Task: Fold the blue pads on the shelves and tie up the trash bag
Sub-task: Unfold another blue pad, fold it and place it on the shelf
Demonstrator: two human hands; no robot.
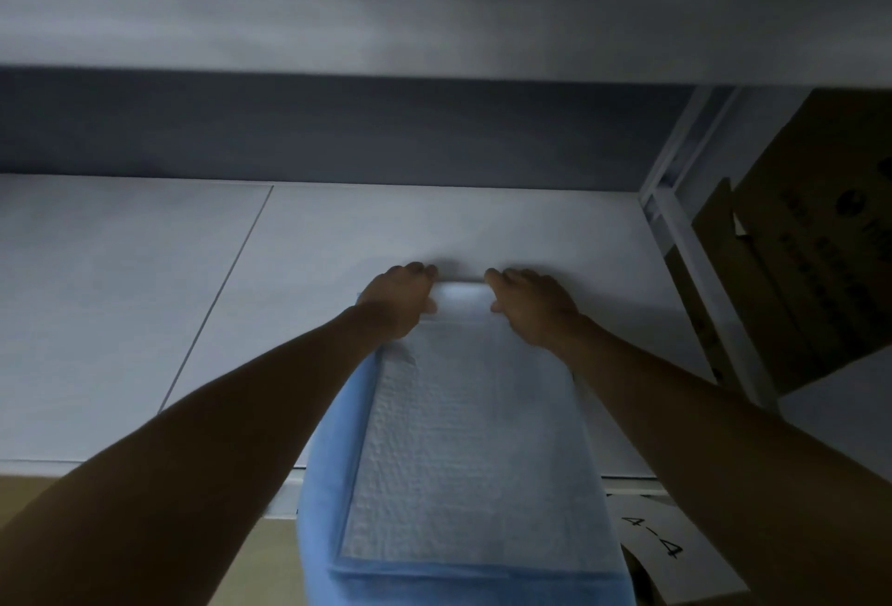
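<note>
A blue pad (pixel 463 436) with a white quilted middle lies on the white shelf (pixel 145 316), and its near end hangs over the shelf's front edge. My left hand (pixel 400 301) grips the pad's far left corner, fingers over the far edge and thumb on top. My right hand (pixel 526 306) grips the far right corner in the same way. Between the two hands the far edge looks slightly raised. No trash bag is in view.
A white shelf post (pixel 685 238) stands at the right, with brown cardboard boxes (pixel 811 238) behind it. A label reading "4-4" (pixel 656 543) sits on the shelf's front edge. Another shelf (pixel 434 26) lies close overhead. The light is dim.
</note>
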